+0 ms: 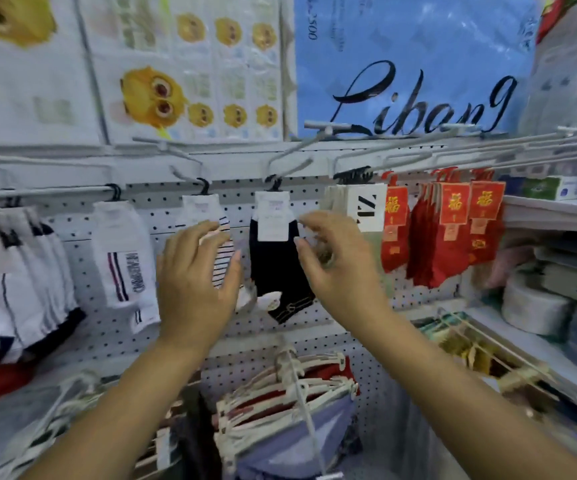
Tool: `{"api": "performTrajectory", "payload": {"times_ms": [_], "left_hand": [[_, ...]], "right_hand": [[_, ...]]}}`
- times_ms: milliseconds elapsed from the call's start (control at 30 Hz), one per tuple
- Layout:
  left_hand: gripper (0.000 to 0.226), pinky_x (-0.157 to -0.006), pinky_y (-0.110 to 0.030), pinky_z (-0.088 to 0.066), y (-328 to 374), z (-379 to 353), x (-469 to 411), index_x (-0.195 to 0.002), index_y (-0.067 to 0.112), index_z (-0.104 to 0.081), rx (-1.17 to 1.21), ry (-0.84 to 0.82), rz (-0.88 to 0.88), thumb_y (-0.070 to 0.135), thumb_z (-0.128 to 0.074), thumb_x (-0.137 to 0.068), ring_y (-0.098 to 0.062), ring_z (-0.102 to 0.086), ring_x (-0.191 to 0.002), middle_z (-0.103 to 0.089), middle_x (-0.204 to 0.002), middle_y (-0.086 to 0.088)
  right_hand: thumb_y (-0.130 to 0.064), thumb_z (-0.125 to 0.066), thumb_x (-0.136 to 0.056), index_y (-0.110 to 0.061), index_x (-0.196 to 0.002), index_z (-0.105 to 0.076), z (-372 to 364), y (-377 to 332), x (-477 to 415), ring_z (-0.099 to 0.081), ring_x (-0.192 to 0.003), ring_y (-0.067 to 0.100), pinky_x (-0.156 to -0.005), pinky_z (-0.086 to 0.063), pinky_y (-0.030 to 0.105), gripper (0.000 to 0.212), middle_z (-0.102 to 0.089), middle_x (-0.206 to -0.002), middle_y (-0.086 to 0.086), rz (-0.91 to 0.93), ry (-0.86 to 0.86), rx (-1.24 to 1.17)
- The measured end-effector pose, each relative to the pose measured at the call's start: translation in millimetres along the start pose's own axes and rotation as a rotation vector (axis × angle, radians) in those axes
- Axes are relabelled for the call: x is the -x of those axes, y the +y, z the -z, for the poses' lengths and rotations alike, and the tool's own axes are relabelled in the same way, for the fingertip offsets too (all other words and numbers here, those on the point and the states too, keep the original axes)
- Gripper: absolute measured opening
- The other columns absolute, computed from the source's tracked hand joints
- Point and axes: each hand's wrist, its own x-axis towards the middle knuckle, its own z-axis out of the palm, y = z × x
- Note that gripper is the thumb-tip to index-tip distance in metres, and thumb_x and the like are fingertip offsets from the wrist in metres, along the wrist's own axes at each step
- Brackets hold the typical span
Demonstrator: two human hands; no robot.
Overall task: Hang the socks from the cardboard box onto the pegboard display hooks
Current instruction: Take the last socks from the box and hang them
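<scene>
A dark navy sock pair (276,271) with a white label hangs from a hook (275,183) on the white pegboard (107,323). To its left a striped white pair (223,258) hangs on another hook. My left hand (197,282) is raised in front of the striped pair, fingers spread and relaxed, holding nothing. My right hand (335,261) hovers just right of the navy pair with loosely curved fingers, also holding nothing. The cardboard box is out of view.
White socks (20,271) and a white pair with stripes (124,265) hang at left. Red sock packs (453,230) hang at right. Long bare hooks (488,147) jut out above. Shelves (557,216) with goods stand at right. Garments on hangers (290,403) sit below.
</scene>
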Motion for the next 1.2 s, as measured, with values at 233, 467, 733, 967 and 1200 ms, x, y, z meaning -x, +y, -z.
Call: {"api": "performTrajectory", "payload": {"times_ms": [233,467,733,967,1200], "left_hand": [[0.064,-0.122,-0.055,-0.025,-70,11,-20,-0.149,0.011,-0.048,-0.235,-0.419,-0.243,0.027,-0.073,-0.093,-0.036,-0.026,-0.153,-0.025,-0.168,-0.014],[0.067,-0.125,-0.051,-0.019,-96,18,-27,-0.149,0.011,-0.047,-0.200,-0.449,-0.364,0.025,-0.075,-0.089,-0.032,-0.024,-0.155,-0.024,-0.168,-0.013],[0.035,-0.103,-0.049,-0.043,-131,93,-1,-0.122,0.006,-0.069,0.009,-0.166,-0.175,0.019,-0.077,-0.089,-0.035,-0.057,-0.123,-0.064,-0.133,-0.013],[0.039,-0.104,-0.048,-0.043,-207,163,0,-0.120,0.008,-0.060,0.087,0.057,0.458,0.028,-0.075,-0.090,-0.031,-0.052,-0.120,-0.059,-0.124,-0.011],[0.059,-0.105,-0.032,-0.045,-255,155,-21,-0.137,0.012,-0.055,0.528,-0.198,0.852,0.043,-0.074,-0.091,-0.018,-0.055,-0.126,-0.058,-0.136,-0.001]], "right_hand": [[-0.020,-0.065,-0.098,-0.013,-0.143,-0.052,-83,-7,-18,-0.025,-0.148,0.035,-0.115,-0.037,0.050,0.048,-0.026,-0.164,0.010,-0.133,-0.143,0.360],[-0.020,-0.062,-0.099,-0.015,-0.148,-0.046,-92,-10,-20,-0.019,-0.150,0.029,-0.111,-0.040,0.044,0.052,-0.020,-0.167,0.006,-0.184,-0.193,0.460],[-0.022,-0.061,-0.101,-0.010,-0.127,-0.059,-118,-83,-6,-0.058,-0.108,0.017,-0.093,-0.050,0.031,0.029,-0.063,-0.119,0.003,-0.290,-0.049,0.127],[-0.033,-0.067,-0.096,-0.024,-0.105,-0.065,-183,-154,-16,-0.062,-0.097,0.004,-0.078,-0.050,0.014,0.012,-0.066,-0.104,-0.011,-0.419,-0.149,-0.262],[-0.042,-0.070,-0.092,-0.016,-0.138,-0.048,-234,-166,-40,-0.044,-0.133,0.021,-0.112,-0.039,0.039,0.057,-0.048,-0.140,0.003,-0.475,-0.091,-0.168]]}}
